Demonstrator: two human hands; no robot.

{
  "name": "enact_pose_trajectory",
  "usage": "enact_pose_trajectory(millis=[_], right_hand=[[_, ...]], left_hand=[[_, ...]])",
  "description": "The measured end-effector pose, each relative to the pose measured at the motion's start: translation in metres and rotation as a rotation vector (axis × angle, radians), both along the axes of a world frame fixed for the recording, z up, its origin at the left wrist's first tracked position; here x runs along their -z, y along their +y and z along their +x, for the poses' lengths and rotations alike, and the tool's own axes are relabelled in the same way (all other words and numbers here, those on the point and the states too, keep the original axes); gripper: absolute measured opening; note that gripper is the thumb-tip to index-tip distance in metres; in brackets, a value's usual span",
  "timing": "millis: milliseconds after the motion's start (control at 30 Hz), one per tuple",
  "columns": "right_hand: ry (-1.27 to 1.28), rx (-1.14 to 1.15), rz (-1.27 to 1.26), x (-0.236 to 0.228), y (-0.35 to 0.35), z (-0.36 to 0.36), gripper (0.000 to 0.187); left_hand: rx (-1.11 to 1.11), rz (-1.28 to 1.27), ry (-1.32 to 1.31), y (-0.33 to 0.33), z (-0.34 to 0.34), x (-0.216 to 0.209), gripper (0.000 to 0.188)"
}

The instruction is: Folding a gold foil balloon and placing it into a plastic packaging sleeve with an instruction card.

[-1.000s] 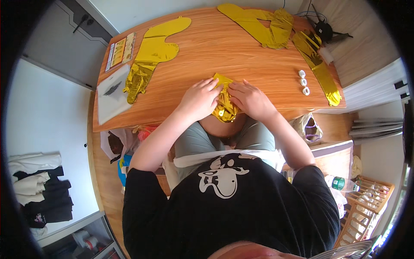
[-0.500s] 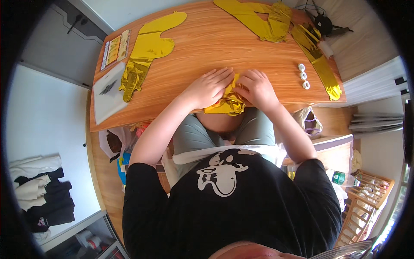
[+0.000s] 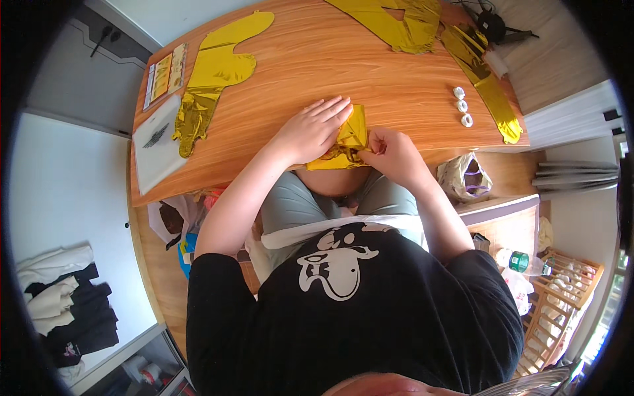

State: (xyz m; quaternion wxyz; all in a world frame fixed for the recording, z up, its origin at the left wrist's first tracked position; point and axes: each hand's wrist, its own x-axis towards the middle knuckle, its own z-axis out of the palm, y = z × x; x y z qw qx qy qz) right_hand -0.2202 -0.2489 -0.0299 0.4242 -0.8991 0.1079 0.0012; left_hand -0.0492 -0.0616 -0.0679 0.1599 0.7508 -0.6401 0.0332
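A gold foil balloon (image 3: 354, 130), folded and crinkled, lies at the front edge of the desk (image 3: 297, 66) in front of me. My left hand (image 3: 313, 133) rests flat over its left part, fingers stretched out. On the other side my right hand (image 3: 395, 155) pinches the crumpled near-right part between thumb and fingers. The folded foil's lower edge reaches the desk edge, and some of it is hidden under my left hand.
More flat gold foil balloons lie at the left (image 3: 224, 66), at the far side (image 3: 413, 30) and along the right (image 3: 485, 92). Three small white rolls (image 3: 461, 105) stand in a row. A clear plastic sleeve (image 3: 153, 158) and a printed card (image 3: 165, 76) lie at left.
My right hand has drawn down toward the desk edge and closed in a pinch on the foil, uncovering its upper part. My left hand stays flat on it.
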Motion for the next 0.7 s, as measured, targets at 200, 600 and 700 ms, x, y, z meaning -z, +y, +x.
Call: enact_pose_trajectory(millis=[200, 600, 700], right_hand=[[-0.096, 0.178, -0.114, 0.004, 0.023, -0.01, 0.017], [-0.377, 0.303, 0.093, 0.033, 0.043, -0.022, 0.011], [-0.463, 0.251, -0.066, 0.03, 0.045, -0.026, 0.008]], left_hand=[[-0.009, 0.043, 0.039, 0.001, 0.0, 0.0, 0.058], [0.002, 0.023, 0.009, 0.001, 0.002, 0.003, 0.057], [-0.015, 0.04, 0.011, 0.002, 0.001, 0.004, 0.057]])
